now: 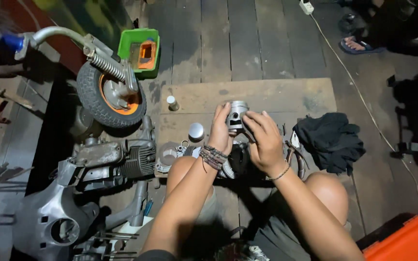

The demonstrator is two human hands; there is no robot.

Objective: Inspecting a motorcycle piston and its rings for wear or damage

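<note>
Piston [238, 114], one only, silver and short-skirted, sits between your two hands above the wooden board [267, 94]. Your left hand [220, 131] wraps its fingers closed around the near side; your right hand [263, 137] curls over it, fingertips pressing the skirt. One small wheel [106, 94] with an orange hub stands at left, above one finned engine [122, 162]. Two silver cylinders [196, 131] rest on the board. One green tray [141, 50] lies beyond, and one black cloth [332, 140] beside your right wrist. One orange case [407, 239] fills the corner.
</note>
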